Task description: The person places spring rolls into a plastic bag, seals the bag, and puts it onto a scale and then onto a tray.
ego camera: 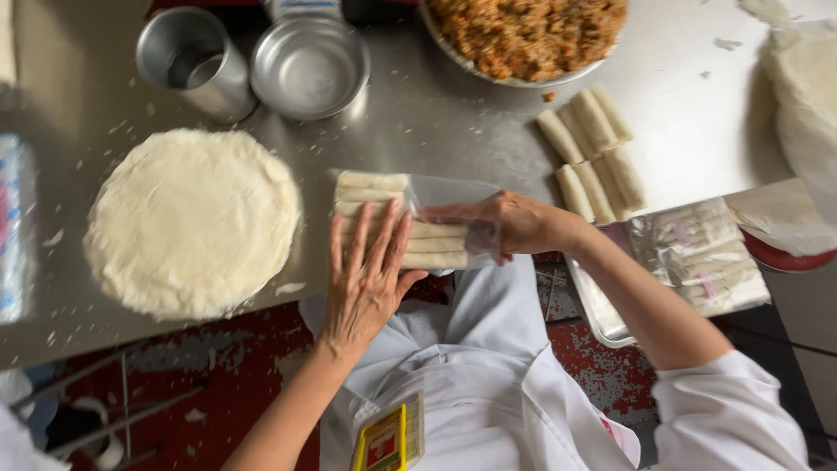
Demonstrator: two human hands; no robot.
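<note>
Two hands work on the counter (453,122): left hand (366,279) lies flat, fingers spread, on rolls (375,196); right hand (506,222) pinches the plastic bag (453,196).

Bare steel table (453,122) lies open between the bag of rolls (410,228) under both hands and the loose rolls (593,153) to the right, and on up toward the filling bowl (523,35). To the left, the wrapper stack (192,222) sits just beside the bag, leaving only a narrow gap. The cup (196,61) and small bowl (309,65) crowd the far left, and the tray (602,314) of packed bags (697,257) blocks the near right.
</note>
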